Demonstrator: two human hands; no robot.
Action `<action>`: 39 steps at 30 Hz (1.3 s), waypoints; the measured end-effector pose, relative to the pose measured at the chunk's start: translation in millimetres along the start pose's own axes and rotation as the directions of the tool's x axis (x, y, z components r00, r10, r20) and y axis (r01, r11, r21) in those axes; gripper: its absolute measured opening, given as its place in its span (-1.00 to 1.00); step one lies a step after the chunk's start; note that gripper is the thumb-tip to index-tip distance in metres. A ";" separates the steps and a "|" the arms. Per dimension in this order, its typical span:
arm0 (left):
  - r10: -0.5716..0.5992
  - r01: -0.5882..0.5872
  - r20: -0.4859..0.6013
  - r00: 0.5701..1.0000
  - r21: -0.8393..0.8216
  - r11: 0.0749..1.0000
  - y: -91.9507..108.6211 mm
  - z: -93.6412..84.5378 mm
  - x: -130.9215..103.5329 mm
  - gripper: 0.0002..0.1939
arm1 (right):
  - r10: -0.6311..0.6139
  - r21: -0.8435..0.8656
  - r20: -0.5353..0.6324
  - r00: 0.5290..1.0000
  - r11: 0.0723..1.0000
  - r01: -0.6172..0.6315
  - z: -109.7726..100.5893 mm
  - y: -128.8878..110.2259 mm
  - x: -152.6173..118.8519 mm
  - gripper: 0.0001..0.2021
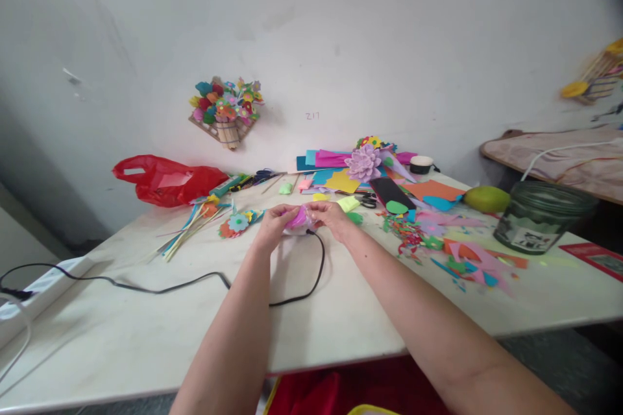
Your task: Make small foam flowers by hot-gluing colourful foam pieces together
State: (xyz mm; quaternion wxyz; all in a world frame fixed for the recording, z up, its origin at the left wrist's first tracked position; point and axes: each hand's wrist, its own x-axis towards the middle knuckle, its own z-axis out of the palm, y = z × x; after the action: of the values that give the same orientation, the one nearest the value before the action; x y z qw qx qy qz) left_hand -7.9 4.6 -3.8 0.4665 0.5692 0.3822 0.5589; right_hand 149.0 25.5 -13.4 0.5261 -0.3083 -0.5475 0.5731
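Both of my hands meet at the middle of the table around a small purple packet with a shiny clear wrapper. My left hand pinches its left side, and my right hand grips the right side of the wrapper. What is inside looks like soft clay, though the fingers partly cover it. Just below the packet is a white object, mostly hidden, with a black cable running from it. Similar small packets lie beyond my hands: a green one, a pink one and a pale yellow one.
To the left lie a red plastic bag, thin sticks, foam flowers and a power strip. Scissors, a phone, coloured scraps and a dark glass jar are on the right.
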 end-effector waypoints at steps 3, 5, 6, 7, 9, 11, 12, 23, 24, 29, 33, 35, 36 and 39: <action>0.006 -0.006 -0.007 1.000 0.007 1.000 -0.6 0.7 0.4 -0.70 | -0.003 0.003 0.020 1.000 1.000 0.003 -1.9 -1.8 -0.3 -0.73; 0.022 -0.022 -0.020 1.000 0.007 1.000 -0.8 1.2 1.2 -0.70 | -0.006 0.012 0.024 1.000 1.000 0.006 -1.7 -3.8 -1.0 -0.75; 0.032 -0.032 -0.029 0.999 0.007 0.999 -0.8 1.3 1.6 -0.69 | -0.006 0.015 0.024 1.000 1.000 0.006 -1.4 -4.8 -1.4 -0.76; 0.039 -0.039 -0.035 0.999 0.007 0.999 -0.9 1.4 2.0 -0.69 | -0.008 0.018 0.024 1.000 1.000 0.008 -1.1 -5.5 -1.7 -0.78; 0.043 -0.043 -0.039 0.998 0.003 0.999 -1.0 1.4 2.6 -0.69 | -0.014 0.018 0.024 1.000 1.000 0.014 -0.3 -6.3 -2.0 -0.80; 0.041 -0.041 -0.033 0.999 -0.004 0.999 -1.2 1.2 2.8 -0.68 | -0.016 0.010 0.019 1.000 1.000 0.016 0.5 -6.0 -1.8 -0.80; 0.039 -0.039 -0.030 0.999 -0.008 0.999 -1.3 1.1 2.8 -0.68 | -0.015 0.005 0.011 1.000 1.000 0.015 0.9 -5.7 -1.6 -0.80; 0.034 -0.033 0.026 0.999 -0.028 0.999 -1.3 1.2 1.3 -0.60 | -0.005 -0.018 0.041 0.999 1.000 0.005 -2.6 -3.3 -0.8 -0.79; 0.034 -0.033 0.028 0.999 -0.032 0.999 -0.9 1.4 0.9 -0.59 | -0.012 -0.022 0.048 0.999 1.000 0.013 -3.3 -3.3 -0.7 -0.80; 0.046 -0.046 0.009 0.999 -0.058 0.997 0.7 2.2 0.2 -0.59 | -0.039 -0.056 0.054 0.998 0.998 0.042 -2.4 -4.8 -0.6 -0.81; 0.048 -0.048 -0.005 0.999 -0.030 0.998 0.5 2.9 0.3 -0.62 | -0.057 -0.087 0.006 0.998 0.995 0.057 -0.2 -5.6 -0.9 -0.77; 0.046 -0.046 -0.006 0.999 -0.022 0.999 0.3 3.5 0.2 -0.62 | -0.077 -0.105 0.001 0.997 0.992 0.077 -0.9 -4.8 -0.6 -0.76; 0.047 -0.047 -0.006 0.999 -0.021 0.999 0.1 3.9 0.2 -0.62 | -0.090 -0.116 0.007 0.996 0.989 0.090 -1.8 -4.1 -0.3 -0.77; 0.039 -0.039 -0.009 0.999 -0.019 0.999 -0.1 4.9 0.3 -0.61 | -0.124 -0.156 0.057 0.991 0.979 0.132 -5.6 -1.5 1.3 -0.83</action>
State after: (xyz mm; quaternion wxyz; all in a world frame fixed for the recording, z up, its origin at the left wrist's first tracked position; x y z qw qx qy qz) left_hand -3.0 4.4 -3.5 0.4592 0.5698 0.3675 0.5739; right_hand 154.3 28.1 -12.9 0.5224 -0.2999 -0.6225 0.4996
